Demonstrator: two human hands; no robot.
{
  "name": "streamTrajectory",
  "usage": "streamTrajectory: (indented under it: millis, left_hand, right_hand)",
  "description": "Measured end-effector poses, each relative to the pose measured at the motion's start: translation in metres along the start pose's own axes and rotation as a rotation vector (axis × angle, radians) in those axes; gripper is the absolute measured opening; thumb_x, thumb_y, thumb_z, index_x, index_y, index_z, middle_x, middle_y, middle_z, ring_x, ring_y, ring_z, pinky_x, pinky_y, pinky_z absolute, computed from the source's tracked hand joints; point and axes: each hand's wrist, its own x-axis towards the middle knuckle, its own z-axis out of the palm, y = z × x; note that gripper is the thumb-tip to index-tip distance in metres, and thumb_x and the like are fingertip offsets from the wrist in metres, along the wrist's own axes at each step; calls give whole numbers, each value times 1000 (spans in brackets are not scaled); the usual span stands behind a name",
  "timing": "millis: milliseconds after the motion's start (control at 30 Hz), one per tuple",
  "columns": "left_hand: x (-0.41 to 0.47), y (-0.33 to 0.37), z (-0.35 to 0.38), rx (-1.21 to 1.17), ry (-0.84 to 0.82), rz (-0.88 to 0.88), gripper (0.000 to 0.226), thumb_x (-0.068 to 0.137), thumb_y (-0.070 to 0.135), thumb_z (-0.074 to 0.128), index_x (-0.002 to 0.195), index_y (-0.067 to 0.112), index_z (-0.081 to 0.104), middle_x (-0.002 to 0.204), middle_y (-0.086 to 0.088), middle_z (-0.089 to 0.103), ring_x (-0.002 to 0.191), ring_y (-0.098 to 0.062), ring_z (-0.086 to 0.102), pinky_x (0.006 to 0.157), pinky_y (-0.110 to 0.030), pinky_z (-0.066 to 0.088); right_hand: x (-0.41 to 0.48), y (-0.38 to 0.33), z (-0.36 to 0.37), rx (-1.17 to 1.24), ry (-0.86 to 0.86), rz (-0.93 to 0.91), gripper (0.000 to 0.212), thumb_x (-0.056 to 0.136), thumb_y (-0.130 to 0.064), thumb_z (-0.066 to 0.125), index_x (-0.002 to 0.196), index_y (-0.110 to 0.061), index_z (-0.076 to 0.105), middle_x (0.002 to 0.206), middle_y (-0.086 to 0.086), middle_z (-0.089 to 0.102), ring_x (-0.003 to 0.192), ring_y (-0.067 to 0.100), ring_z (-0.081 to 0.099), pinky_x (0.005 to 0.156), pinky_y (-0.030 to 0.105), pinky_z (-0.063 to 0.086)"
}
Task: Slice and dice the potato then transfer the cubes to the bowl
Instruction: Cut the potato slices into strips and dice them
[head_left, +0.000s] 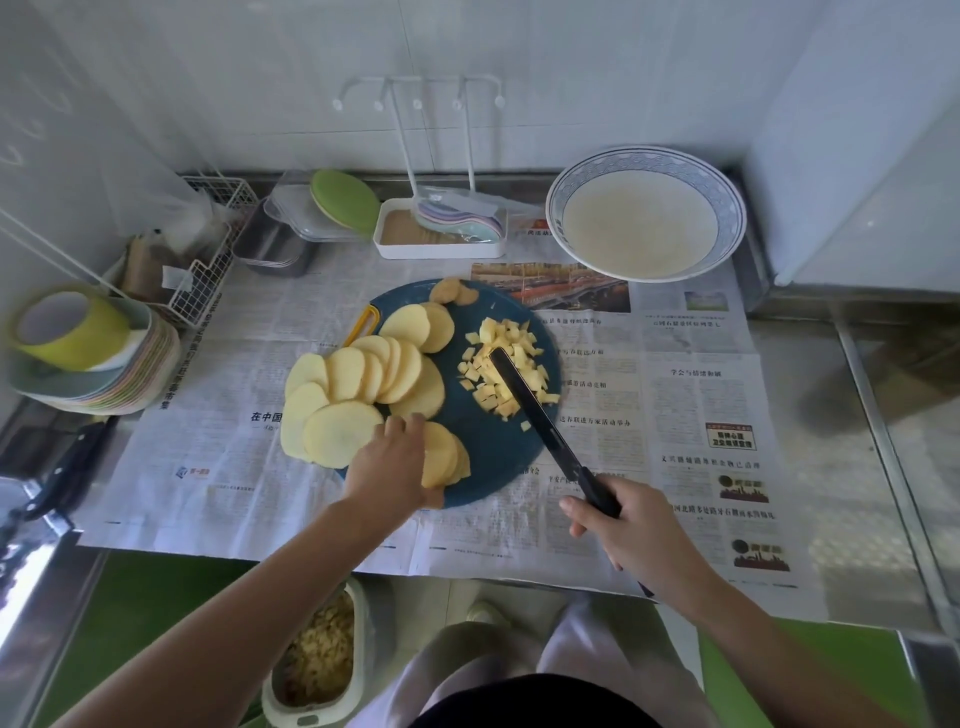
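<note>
The potato is peeled, pale yellow, and lies in two states on a round dark blue cutting board (493, 447). Broad oval slices (358, 384) fan out in overlapping rows over the board's left half, some hanging past its left edge. A loose heap of small cubes (506, 364) sits on the right half, and a couple of brownish end pieces (452, 291) lie at the far rim. The left hand (389, 462) has its fingers curled over a short stack of slices (441, 454) at the near edge of the board, gripping it. The right hand (628, 530) is wrapped round the black handle of a knife (535, 410). A yellow peeler (363, 325) pokes out at the board's far left. The board rests on newspaper (675, 395) spread over a steel counter (857, 467) against a white tiled wall (571, 78). The bowl (644, 155), white with a blue patterned rim, stands at the far right on the paper, well apart from the cubes. At the left is a stack of plates (130, 374) with a roll of tape (72, 327) on top, and at the back a white tray (439, 252) with a rack. A bin (317, 654) holding scraps stands on the green floor below. The knife's long axis runs diagonally, handle near and to the right, tip pointing away and leftward into the cubes. The fanned rows of slices run from the near left toward the far right.
</note>
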Motion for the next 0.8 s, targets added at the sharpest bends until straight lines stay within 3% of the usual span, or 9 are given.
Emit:
streamTrajectory:
  millis: [100, 167, 333, 500, 600, 700, 800]
  left_hand:
    - [-7, -14, 5, -204, 68, 0, 86, 73, 35, 78, 142, 14, 31, 133, -5, 36, 121, -21, 42, 95, -28, 42]
    - [-10, -20, 4, -342, 106, 11, 87, 70, 34, 82, 142, 14, 36, 135, -3, 36, 119, -21, 46, 92, -26, 41]
    - [-9, -24, -1, -464, 143, 42, 89, 64, 31, 87, 140, 15, 43, 135, -3, 44, 118, -21, 49, 90, -21, 37]
    - [-9, -21, -4, -472, 247, 78, 85, 61, 25, 89, 135, 10, 48, 129, -5, 49, 112, -23, 53, 85, -22, 39]
    - [-9, -11, -11, -443, 358, 155, 83, 59, 24, 90, 131, 8, 52, 125, -7, 52, 107, -22, 54, 82, -28, 45]
    - [-1, 2, -15, -319, 369, 249, 83, 56, 25, 91, 128, 5, 54, 120, -11, 58, 109, -30, 57, 91, -41, 46]
    - [10, 9, -17, -248, 303, 208, 86, 58, 30, 89, 131, 7, 51, 123, -10, 57, 114, -32, 54, 101, -45, 37]
  right_hand:
    - [1, -1, 3, -7, -10, -4, 28, 90, -33, 65, 76, -9, 62, 69, -4, 70, 39, 3, 46, 53, 28, 45]
    - [3, -2, 4, -8, -20, -3, 28, 90, -32, 65, 75, -9, 62, 63, -8, 68, 39, 3, 47, 52, 24, 43]
    - [3, -4, 6, -21, -32, -10, 26, 91, -31, 64, 73, -12, 61, 48, -20, 58, 38, 3, 47, 51, 20, 41]
    - [2, -5, 5, -7, -29, -10, 25, 91, -32, 64, 73, -15, 62, 50, -18, 60, 38, 3, 45, 50, 18, 41]
    - [0, -5, 2, 25, 3, -11, 25, 90, -34, 64, 73, -16, 62, 66, -8, 69, 40, 4, 45, 51, 24, 43]
    - [-2, -5, -6, 76, 55, 4, 26, 90, -32, 65, 75, -11, 62, 70, -2, 70, 41, 6, 47, 50, 26, 43]
    - [-2, -5, -14, 144, 90, 26, 26, 90, -29, 65, 76, -8, 62, 70, 1, 70, 40, 10, 45, 46, 26, 41]
